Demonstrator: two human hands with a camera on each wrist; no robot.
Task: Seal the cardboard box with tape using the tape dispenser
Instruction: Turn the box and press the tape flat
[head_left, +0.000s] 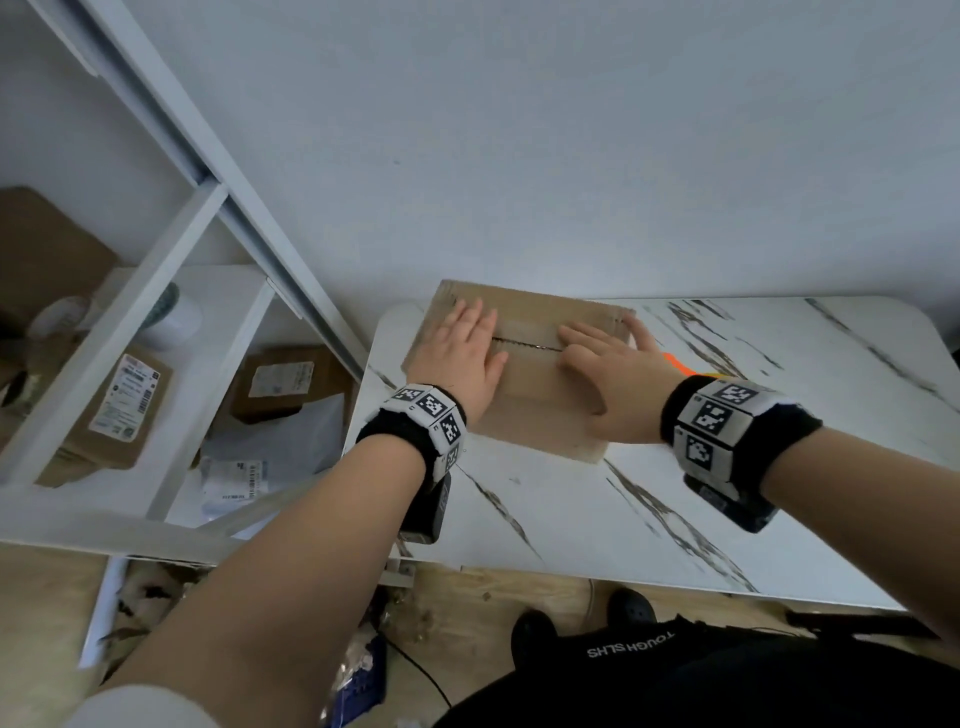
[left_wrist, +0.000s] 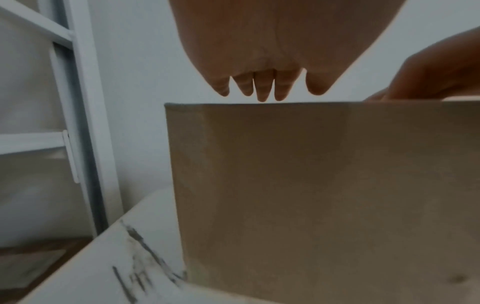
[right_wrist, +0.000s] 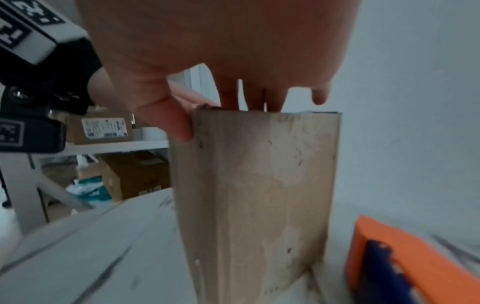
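Your left hand (head_left: 466, 349) and right hand (head_left: 613, 364) lie flat, fingers straight, pressing the top flaps of the cardboard box (head_left: 540, 395), grasping nothing. The box stands on the marble-patterned table (head_left: 675, 493) near its far left corner. The orange tape dispenser (right_wrist: 405, 259) lies just beside the box, to your right.

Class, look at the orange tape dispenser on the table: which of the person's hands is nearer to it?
Right. The right hand presses the cardboard box top, beside the tape dispenser; the left hand presses the box's far side.
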